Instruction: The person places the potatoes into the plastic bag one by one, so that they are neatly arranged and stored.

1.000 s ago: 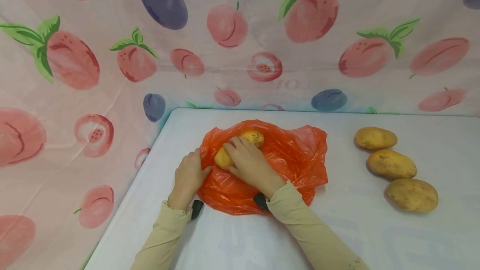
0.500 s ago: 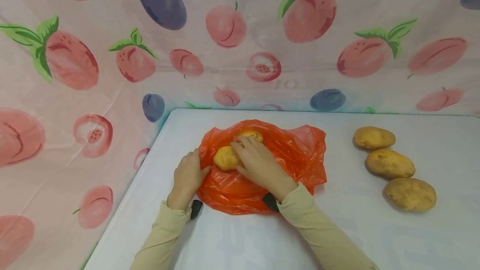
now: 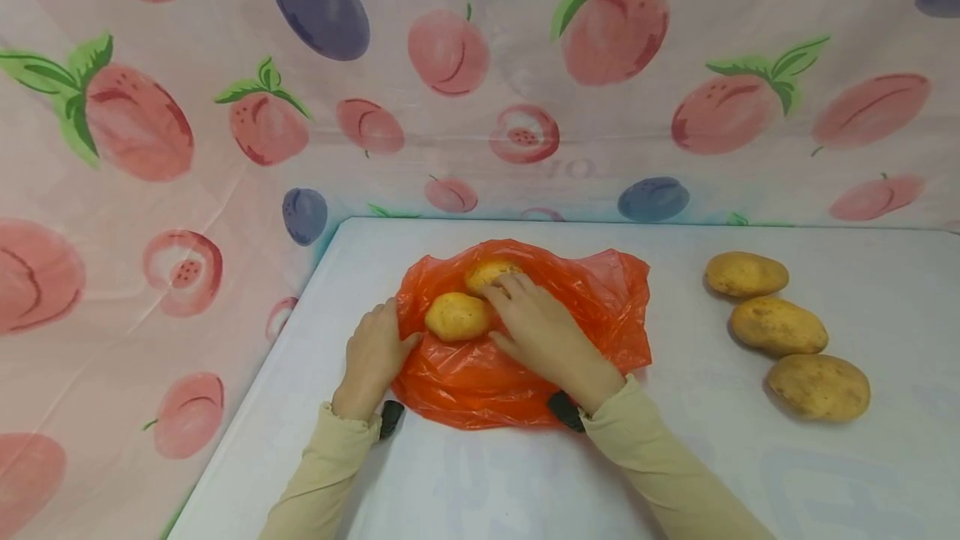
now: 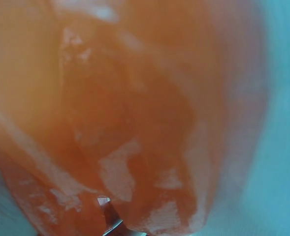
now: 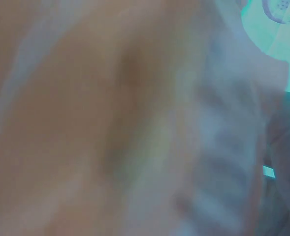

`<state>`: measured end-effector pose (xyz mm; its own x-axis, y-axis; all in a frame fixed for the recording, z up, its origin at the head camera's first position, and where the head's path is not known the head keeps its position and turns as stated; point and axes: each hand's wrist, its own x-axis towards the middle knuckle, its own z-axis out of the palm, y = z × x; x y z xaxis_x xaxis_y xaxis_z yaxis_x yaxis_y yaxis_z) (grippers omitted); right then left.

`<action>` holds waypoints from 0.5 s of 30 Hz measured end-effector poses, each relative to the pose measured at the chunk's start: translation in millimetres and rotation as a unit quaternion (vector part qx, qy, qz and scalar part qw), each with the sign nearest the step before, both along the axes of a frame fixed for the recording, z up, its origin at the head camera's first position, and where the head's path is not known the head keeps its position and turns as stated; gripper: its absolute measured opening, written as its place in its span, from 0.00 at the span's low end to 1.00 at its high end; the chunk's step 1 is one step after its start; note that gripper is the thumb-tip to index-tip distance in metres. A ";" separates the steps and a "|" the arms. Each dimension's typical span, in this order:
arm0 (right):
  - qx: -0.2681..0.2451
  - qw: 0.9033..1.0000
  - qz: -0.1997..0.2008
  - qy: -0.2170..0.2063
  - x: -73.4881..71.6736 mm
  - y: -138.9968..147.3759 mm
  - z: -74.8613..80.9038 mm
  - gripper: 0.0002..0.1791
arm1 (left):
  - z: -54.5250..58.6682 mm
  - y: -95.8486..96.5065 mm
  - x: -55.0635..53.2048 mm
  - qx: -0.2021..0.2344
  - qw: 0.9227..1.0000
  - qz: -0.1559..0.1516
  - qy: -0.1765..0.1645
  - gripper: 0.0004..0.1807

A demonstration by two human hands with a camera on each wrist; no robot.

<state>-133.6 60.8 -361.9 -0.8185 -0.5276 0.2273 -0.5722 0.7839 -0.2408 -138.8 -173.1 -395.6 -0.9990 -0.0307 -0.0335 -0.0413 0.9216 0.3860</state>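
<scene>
An orange-red plastic bag (image 3: 472, 390) lies spread and crumpled on the white table. Two potatoes rest on it: a nearer potato (image 3: 456, 317) and, just behind, a farther potato (image 3: 487, 274) partly covered by fingers. My right hand (image 3: 546, 325) hovers over the middle of the bag, fingers loosely bent beside both potatoes and gripping neither. At the bag's left edge, my left hand (image 3: 375, 357) holds the plastic between thumb and fingers. The left wrist view is filled by the blurred orange bag (image 4: 135, 123); the right wrist view is too blurred to read.
Three more potatoes stand in a slanting row at right: a back potato (image 3: 746, 275), a middle potato (image 3: 780, 327) and a front potato (image 3: 818, 388). A fruit-print curtain (image 3: 457, 132) borders the table (image 3: 480, 482) behind and at left.
My right hand has let go of the nearer potato and drawn back to the right, uncovering it. The left hand stays at the bag's edge.
</scene>
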 end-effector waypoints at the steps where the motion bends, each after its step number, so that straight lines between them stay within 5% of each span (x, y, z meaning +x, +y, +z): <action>1: 0.003 1.000 -0.003 -0.002 0.9 1.7 0.9 0.33 | 0.2 0.0 0.2 0.000 1.000 0.000 0.001 0.30; 15: 0.022 1.000 -0.007 0.010 12.8 31.5 8.2 0.34 | 1.9 -0.6 -1.4 0.007 1.000 0.001 -0.012 0.30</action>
